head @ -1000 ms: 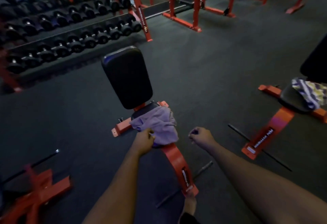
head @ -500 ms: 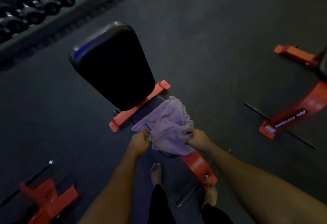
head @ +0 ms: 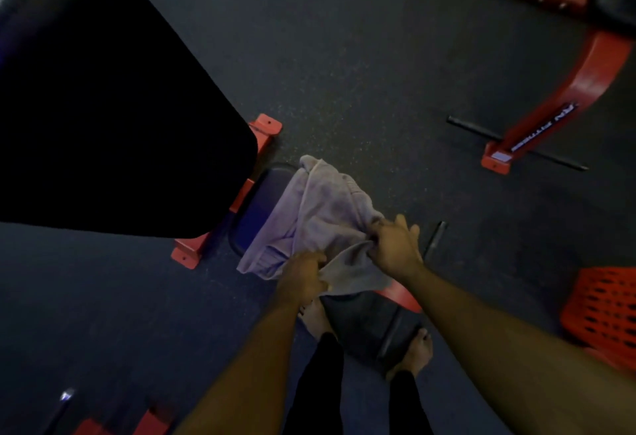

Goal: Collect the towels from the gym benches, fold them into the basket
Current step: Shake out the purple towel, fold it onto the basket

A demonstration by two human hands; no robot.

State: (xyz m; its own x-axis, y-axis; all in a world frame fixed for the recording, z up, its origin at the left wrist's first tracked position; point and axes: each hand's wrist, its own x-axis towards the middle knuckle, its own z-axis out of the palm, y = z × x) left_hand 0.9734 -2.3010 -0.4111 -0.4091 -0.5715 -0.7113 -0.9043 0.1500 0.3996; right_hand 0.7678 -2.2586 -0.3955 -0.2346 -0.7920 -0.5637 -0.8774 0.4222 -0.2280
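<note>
Gripping the near edge of a lilac towel (head: 320,207), the left hand (head: 303,278) and right hand (head: 395,249) pinch bunched cloth with closed fingers; the towel drapes over the bench seat (head: 254,207), seemingly partly lifted. A red perforated basket (head: 605,307) stands on the floor at right.

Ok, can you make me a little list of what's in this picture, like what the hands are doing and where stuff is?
place: gym floor with red benches
towel: purple towel, bunched up, lying on the bench seat
left hand: pinching the near edge of the towel
right hand: gripping the towel's right side
basket: red basket on the floor at the right, not touching the towel
backrest: big black backrest on the left
feet: bare, beside the bench's near end
</note>
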